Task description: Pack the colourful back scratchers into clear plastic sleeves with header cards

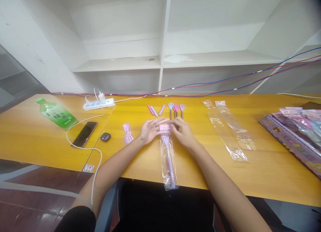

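Note:
A purple back scratcher (171, 166) lies inside a clear plastic bag (163, 165), its lower end over the table's front edge. A small pink printed card (165, 128) shows at the bag's top, above the hand-shaped head. My left hand (149, 131) rests beside the bag's top left, palm partly up and fingers stretched toward the flap. On the other side, my right hand (183, 131) has its thumb and fingers bent together at the bag's top edge. Just beyond are several back scratcher heads on metal rods (176, 108) and coloured handle sleeves (154, 111). Printed cards (128, 134) lie left of my left hand.
Empty clear bags (229, 128) lie to the right, with a purple printed box (288, 141) holding packed items farther right. A green bottle (57, 115), phone (84, 134), black earbud case (105, 136), power strip (99, 104) and white cable (82, 147) occupy the left.

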